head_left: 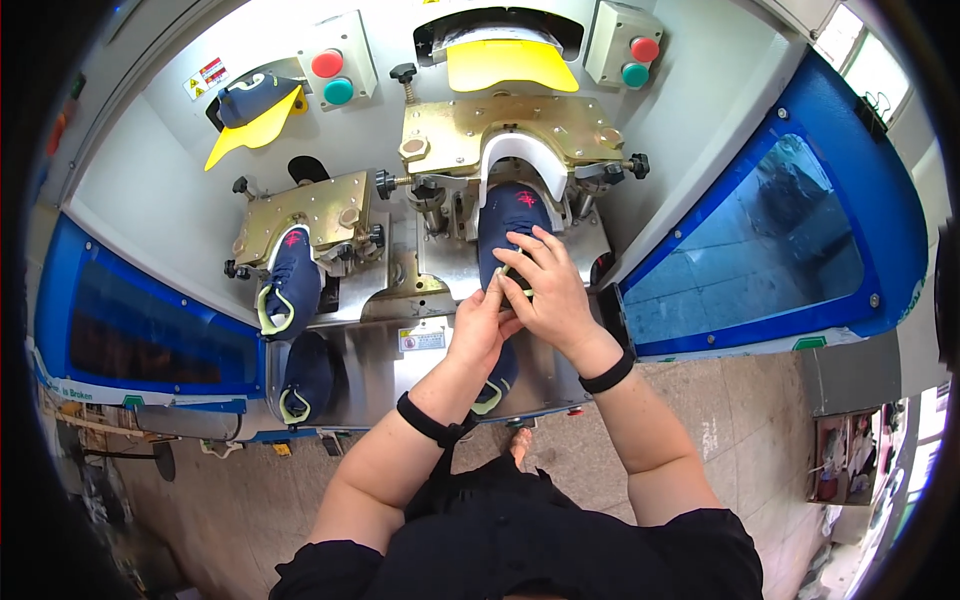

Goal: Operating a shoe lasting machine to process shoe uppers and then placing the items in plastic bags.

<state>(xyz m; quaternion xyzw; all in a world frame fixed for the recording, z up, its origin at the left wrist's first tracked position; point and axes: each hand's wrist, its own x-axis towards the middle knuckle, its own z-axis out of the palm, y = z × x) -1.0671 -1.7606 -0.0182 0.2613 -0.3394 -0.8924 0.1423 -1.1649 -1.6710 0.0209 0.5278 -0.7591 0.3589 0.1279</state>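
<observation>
A dark navy shoe [512,208] with a red mark near its toe lies toe-away under the right-hand brass-coloured clamp plate [470,125]. A white U-shaped pad [550,172] arches around its toe. My left hand [482,325] is closed at the heel end, fingers together against the shoe's pale green collar. From the right, my right hand [552,295] curls over the shoe's opening, thumb and fingers gripping the collar. Both hands nearly touch and hide much of the collar. Below them, another navy shoe [497,388] stands on the steel ledge, partly covered by my left forearm.
At left, a navy shoe [292,275] sits under a second clamp plate [300,212]; another shoe [305,375] rests on the ledge. Behind are yellow flaps [510,65] and red-and-green button boxes [620,48]. Blue-framed window panels [770,250] flank both sides. Black knobs [638,166] stick out.
</observation>
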